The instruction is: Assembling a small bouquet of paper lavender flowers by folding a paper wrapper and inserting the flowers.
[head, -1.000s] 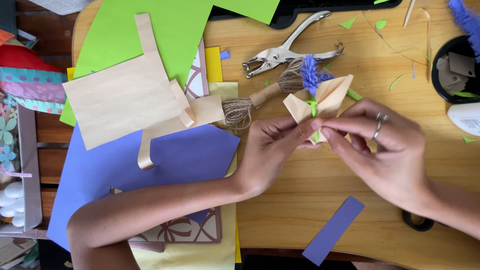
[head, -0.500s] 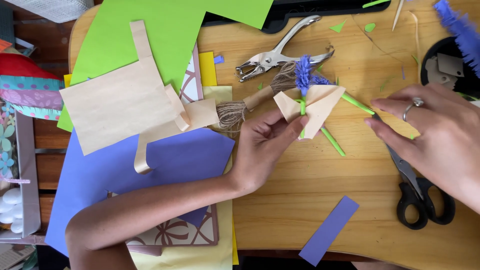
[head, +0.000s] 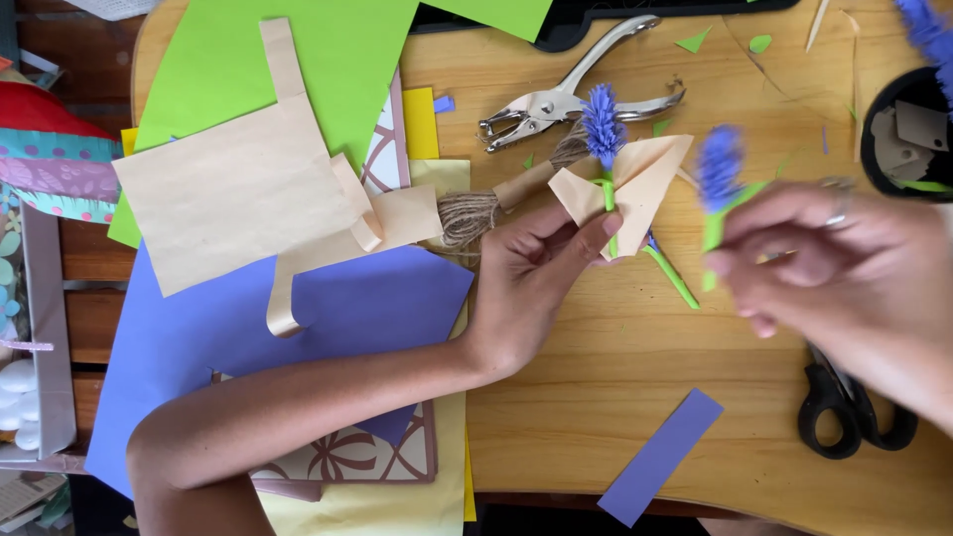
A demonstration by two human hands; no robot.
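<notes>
Since the earlier frame the right hand [head: 844, 268] has come back in from the scissors' side — it now carries a second paper flower [head: 723, 184], purple head up and green stem down, pinched between thumb and fingertips; the hand is blurred with motion, so the exact fingers of that grip are hard to make out. The left hand [head: 536, 273] has stayed where it was, thumb and forefinger pressed together on the tan paper cone [head: 635, 184] and the green stem of the first flower [head: 601, 124] tucked into it.

The carried flower lies at about three o'clock from the cone, near but not touching. Its long axis runs from one o'clock at the head to seven o'clock at the stem, so the stem end points down toward the left hand's pinch. The right hand is the nearer one to it; the left only holds the cone steady.

A loose green stem [head: 673, 278] lies on the bench [head: 615, 377] at five o'clock from the cone. The punch pliers [head: 556, 99] sit at eleven o'clock, the twine spool [head: 476, 210] at nine, the black scissors [head: 854, 412] beneath the right wrist — between the hands the wood is open.
</notes>
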